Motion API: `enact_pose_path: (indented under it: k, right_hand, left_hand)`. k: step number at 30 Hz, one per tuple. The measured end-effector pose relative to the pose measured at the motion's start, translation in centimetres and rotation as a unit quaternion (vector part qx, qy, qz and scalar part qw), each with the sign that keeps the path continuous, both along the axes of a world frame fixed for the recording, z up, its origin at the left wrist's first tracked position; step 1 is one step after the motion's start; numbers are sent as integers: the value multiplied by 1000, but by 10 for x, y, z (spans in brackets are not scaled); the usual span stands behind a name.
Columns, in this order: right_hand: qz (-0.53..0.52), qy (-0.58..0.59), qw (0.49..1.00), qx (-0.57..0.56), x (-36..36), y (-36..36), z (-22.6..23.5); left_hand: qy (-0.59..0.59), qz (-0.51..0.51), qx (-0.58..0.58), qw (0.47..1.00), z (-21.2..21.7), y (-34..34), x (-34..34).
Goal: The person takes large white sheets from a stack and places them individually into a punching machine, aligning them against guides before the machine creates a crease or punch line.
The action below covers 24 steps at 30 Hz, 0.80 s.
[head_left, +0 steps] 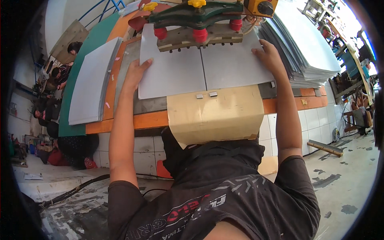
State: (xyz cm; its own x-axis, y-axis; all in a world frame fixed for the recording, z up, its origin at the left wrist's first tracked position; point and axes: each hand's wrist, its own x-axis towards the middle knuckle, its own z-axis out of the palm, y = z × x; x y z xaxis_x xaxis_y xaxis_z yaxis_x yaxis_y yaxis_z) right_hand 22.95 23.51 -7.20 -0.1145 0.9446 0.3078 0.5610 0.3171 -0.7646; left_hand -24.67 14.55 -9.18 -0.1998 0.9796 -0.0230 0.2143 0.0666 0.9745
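A wide pale sheet (172,68) with a dark line down its middle lies flat on the machine bed, its far part under the machine head. My left hand (137,73) grips its left edge, the thumb on top and the other fingers mostly hidden. Opposite, my right hand (270,59) holds the right edge, thumb over the surface and a forefinger reaching farther along. Above the sheet hangs the dark green press head (196,18) with red posts and a toothed metal bar (200,40); the bar looks raised off the sheet, though the gap is hard to judge.
Two small metal-like blocks (213,94) sit on tan card (216,114) at the front edge. A pale stack (94,84) lies at left on a green board (66,124); a taller stack (308,48) stands at right. A yellow control box (262,7) is behind. Other people sit far left.
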Motion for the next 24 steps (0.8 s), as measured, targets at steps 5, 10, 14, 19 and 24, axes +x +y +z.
enact_pose_path:
  k: [5, 10, 14, 19, 24]
  right_hand:
    - [-13, -22, 999, -20, 9, 5, -10]
    - [12, -22, 998, -55, 8, -5, -7]
    - [9, -2, 998, -66, 11, -8, -4]
    - [-30, -47, 997, -44, 10, -12, -3]
    - [-77, -96, 992, 3, 19, -14, -5]
  left_hand:
    - [30, -10, 13, 999, 4, -7, 10]
    - [21, -1, -7, 1000, 8, -14, 12]
    - [49, 17, -6, 999, 16, -20, 19]
    - [54, 20, -16, 998, 17, -23, 20]
    - [173, 76, -9, 982, 2, -21, 3]
